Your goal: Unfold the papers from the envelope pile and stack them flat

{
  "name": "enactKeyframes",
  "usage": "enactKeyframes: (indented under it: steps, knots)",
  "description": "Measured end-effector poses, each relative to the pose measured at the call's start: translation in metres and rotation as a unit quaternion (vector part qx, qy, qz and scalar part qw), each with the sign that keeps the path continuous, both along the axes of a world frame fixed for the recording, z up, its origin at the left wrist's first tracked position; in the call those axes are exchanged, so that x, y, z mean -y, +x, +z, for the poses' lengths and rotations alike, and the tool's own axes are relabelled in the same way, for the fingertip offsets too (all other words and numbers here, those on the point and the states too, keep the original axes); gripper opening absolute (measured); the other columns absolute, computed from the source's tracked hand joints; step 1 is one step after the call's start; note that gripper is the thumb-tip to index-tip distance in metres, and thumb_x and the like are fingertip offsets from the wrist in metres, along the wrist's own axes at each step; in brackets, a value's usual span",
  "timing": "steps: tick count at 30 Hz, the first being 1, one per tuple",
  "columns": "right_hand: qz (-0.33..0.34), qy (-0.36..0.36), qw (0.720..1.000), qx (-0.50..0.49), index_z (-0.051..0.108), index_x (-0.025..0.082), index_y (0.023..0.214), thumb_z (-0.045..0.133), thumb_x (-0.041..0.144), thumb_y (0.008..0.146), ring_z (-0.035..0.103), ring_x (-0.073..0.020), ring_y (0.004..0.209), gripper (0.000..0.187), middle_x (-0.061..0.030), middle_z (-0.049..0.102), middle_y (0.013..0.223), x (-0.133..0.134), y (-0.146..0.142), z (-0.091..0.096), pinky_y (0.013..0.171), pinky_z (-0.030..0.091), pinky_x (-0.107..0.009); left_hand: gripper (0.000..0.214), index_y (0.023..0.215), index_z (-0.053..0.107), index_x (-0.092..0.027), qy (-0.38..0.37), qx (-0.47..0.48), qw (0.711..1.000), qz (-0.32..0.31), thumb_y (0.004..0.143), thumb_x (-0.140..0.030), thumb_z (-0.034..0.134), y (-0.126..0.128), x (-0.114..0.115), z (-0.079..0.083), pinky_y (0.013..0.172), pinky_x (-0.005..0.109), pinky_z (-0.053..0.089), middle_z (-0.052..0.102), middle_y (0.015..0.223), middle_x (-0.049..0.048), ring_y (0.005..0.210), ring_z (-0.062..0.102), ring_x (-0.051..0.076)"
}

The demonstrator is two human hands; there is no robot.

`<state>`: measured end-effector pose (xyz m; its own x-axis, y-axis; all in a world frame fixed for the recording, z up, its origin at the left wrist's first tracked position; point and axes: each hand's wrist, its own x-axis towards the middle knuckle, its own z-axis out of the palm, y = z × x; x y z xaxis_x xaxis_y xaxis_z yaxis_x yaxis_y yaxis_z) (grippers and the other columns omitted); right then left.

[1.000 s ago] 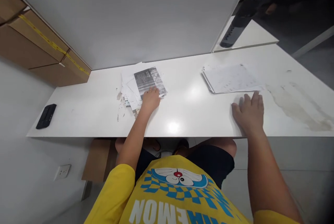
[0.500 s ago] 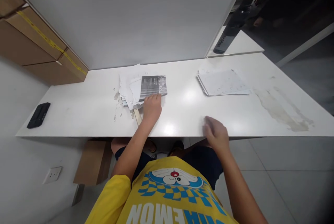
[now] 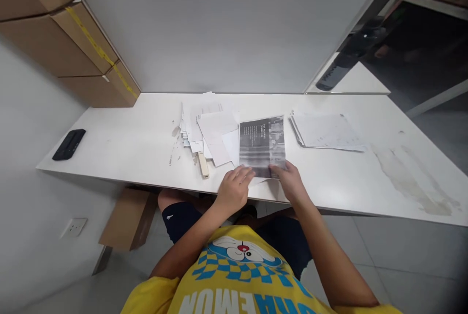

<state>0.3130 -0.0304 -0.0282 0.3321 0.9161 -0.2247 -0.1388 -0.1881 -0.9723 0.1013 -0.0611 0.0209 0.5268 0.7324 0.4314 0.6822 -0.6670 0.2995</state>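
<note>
A dark grey printed sheet (image 3: pixel 260 141) with small white text lies tilted near the table's front edge, between my hands. On its lower left corner are the fingers of my left hand (image 3: pixel 235 188), closed together over the edge. My right hand (image 3: pixel 290 180) pinches the lower right edge, its thumb on top and the other fingers hidden underneath. Just left of the sheet spreads an untidy pile of white papers (image 3: pixel 215 131). A beige bar-shaped object (image 3: pixel 203 165) pokes out from the pile's near side.
A neater paper stack (image 3: pixel 327 131) lies to the right, by a brownish stain (image 3: pixel 409 177) on the white table (image 3: pixel 127 143). A black device (image 3: pixel 69 144) sits at the far left. Cardboard boxes (image 3: pixel 91 58) stand at the back left, and a dark bottle (image 3: pixel 340 68) at the back right.
The printed sheet has come off the loose pile, rightward and toward me. My right hand has moved up to grip its right side. The view has shifted a little.
</note>
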Motion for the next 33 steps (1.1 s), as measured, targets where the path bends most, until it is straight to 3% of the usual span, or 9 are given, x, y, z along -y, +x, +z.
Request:
enactKeyframes:
  steps: [5,9,12,19,22,25,28,30,33]
  knots:
    - [0.063,-0.017,0.994,0.086,0.066,0.022,0.111,0.069,0.039,0.073,0.064,-0.0281,0.104,0.042,-0.0061,0.07,0.111,0.022,0.039,0.015,0.088,0.051,-0.04,0.048,0.14,0.041,-0.019,-0.04,0.045,0.987,0.147,0.092,-0.022,0.041,-0.012,-0.015,-0.013,0.112,0.054,0.037,0.053,0.14,0.0158,0.142,0.037,0.031]
    - [0.061,-0.032,0.979,0.193,0.063,0.025,0.117,0.066,0.038,0.069,0.06,-0.0288,0.108,0.051,-0.005,0.069,0.114,0.029,0.053,0.028,0.092,0.047,-0.043,0.059,0.144,0.038,-0.021,-0.067,-0.069,0.992,0.084,0.087,-0.025,0.052,-0.022,-0.066,-0.005,0.117,0.056,0.025,0.042,0.152,0.0136,0.147,0.026,0.033]
    - [0.02,-0.039,0.97,0.237,0.065,0.024,0.109,0.064,0.039,0.066,0.062,-0.0265,0.091,0.046,-0.0043,0.07,0.096,0.03,0.058,0.029,0.081,0.049,-0.04,0.056,0.14,0.046,-0.025,-0.096,-0.125,0.987,0.021,0.085,-0.032,0.057,-0.036,-0.11,0.003,0.119,0.051,0.023,0.047,0.149,0.0097,0.145,0.032,0.03]
    - [0.009,-0.024,0.975,0.22,0.064,0.021,0.084,0.06,0.044,0.068,0.059,-0.0212,0.076,0.028,-0.0019,0.065,0.076,0.037,0.058,0.026,0.072,0.046,-0.033,0.05,0.138,0.05,-0.021,-0.132,-0.158,0.973,0.108,0.091,-0.039,0.049,-0.08,-0.175,0.023,0.115,0.053,0.027,0.045,0.15,0.0128,0.144,0.032,0.033]
    - [-0.026,-0.01,0.971,0.237,0.063,0.021,0.08,0.059,0.042,0.069,0.056,-0.0201,0.076,0.025,-0.0012,0.063,0.074,0.039,0.055,0.025,0.072,0.044,-0.032,0.053,0.14,0.047,-0.014,-0.107,-0.133,0.974,0.149,0.093,-0.038,0.046,-0.086,-0.176,0.028,0.116,0.057,0.023,0.044,0.15,0.0172,0.144,0.031,0.035]
    - [-0.036,0.023,0.979,0.199,0.063,0.021,0.081,0.06,0.042,0.071,0.056,-0.0194,0.076,0.023,-0.001,0.063,0.076,0.038,0.05,0.023,0.073,0.044,-0.032,0.054,0.142,0.044,-0.015,-0.114,-0.091,0.984,0.105,0.094,-0.039,0.045,-0.074,-0.151,0.031,0.115,0.054,0.028,0.044,0.15,0.0154,0.143,0.034,0.033]
    - [-0.065,0.065,0.985,0.148,0.063,0.021,0.083,0.063,0.042,0.072,0.057,-0.0193,0.077,0.024,-0.002,0.064,0.079,0.033,0.043,0.024,0.072,0.045,-0.032,0.062,0.15,0.03,-0.023,-0.203,-0.014,0.979,0.022,0.094,-0.045,0.045,-0.052,-0.116,0.035,0.106,0.042,0.043,0.046,0.15,0.0108,0.134,0.048,0.027]
    - [-0.088,0.088,0.986,0.11,0.062,0.022,0.083,0.066,0.04,0.07,0.057,-0.0191,0.075,0.023,-0.003,0.064,0.081,0.027,0.039,0.027,0.07,0.046,-0.032,0.065,0.153,0.022,-0.027,-0.296,0.059,0.953,-0.009,0.095,-0.045,0.045,-0.042,-0.1,0.039,0.097,0.037,0.051,0.055,0.141,0.0101,0.122,0.059,0.024]
    - [-0.064,0.123,0.99,0.029,0.062,0.023,0.081,0.067,0.038,0.069,0.058,-0.0197,0.075,0.02,-0.0048,0.065,0.086,0.019,0.035,0.033,0.068,0.047,-0.032,0.059,0.149,0.033,-0.028,-0.419,0.121,0.898,-0.051,0.094,-0.042,0.048,-0.037,-0.095,0.046,0.092,0.036,0.053,0.066,0.125,0.0099,0.11,0.065,0.023]
